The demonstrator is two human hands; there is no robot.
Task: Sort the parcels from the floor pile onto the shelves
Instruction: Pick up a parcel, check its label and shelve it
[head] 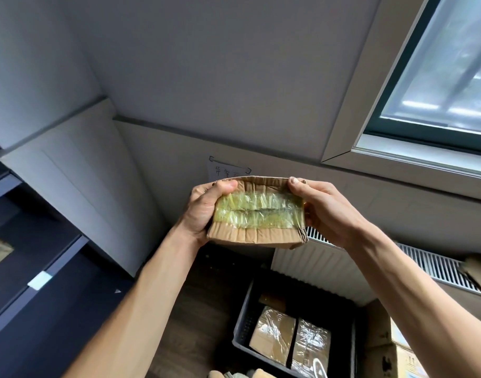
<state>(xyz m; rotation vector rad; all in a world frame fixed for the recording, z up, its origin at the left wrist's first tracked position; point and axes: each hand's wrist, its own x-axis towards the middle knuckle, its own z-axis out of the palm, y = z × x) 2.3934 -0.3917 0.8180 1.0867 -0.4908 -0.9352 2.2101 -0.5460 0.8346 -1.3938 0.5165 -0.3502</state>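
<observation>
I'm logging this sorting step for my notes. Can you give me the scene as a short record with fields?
held item: small brown cardboard parcel sealed with yellowish clear tape
left hand: grips parcel's left end
right hand: grips parcel's right end
below: black plastic crate holding two taped cardboard parcels
left side: dark shelving unit

A single wide-angle view from the person's head looks forward, tilted, close on the box [257,237] held in front, with wall [206,77] and window [438,64] behind, shelves [29,241] at left, and crate [242,323] on the floor [195,309] below.
</observation>
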